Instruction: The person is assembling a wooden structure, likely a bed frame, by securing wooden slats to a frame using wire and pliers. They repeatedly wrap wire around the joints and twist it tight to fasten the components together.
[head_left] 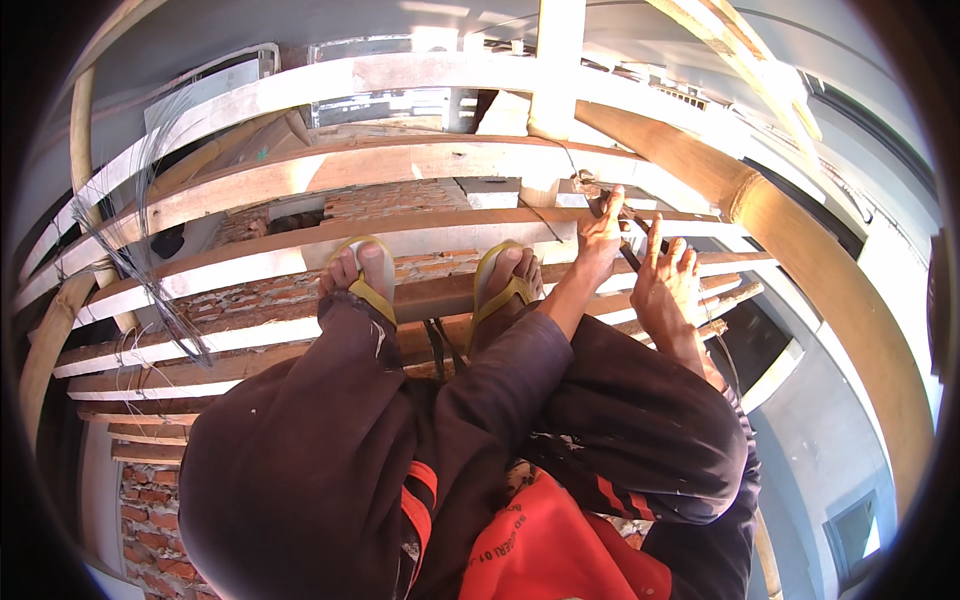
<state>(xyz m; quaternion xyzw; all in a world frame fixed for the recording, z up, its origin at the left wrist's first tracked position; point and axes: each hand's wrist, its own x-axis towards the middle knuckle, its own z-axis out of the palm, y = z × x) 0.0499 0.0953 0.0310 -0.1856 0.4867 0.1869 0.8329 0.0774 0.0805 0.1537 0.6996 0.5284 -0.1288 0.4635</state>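
Observation:
My left hand (598, 243) is closed beside a bamboo post, thumb raised; what its fingers hold is hidden. Just to its right, my right hand (668, 288) curls at the handles of a dark metal tool that looks like pincers (630, 255), with the index finger stretched along it. The tool's head lies close to a wire tie (582, 180) where a wooden batten (440, 160) crosses the upright bamboo post (557, 70). Part of the tool is covered by my left hand.
My feet in yellow-strapped flip-flops (375, 297) rest on the battens, with gaps between them. A bundle of thin wires (150, 260) hangs at the left. A thick bamboo pole (800, 235) slants down the right side. Brick wall (160, 510) shows below.

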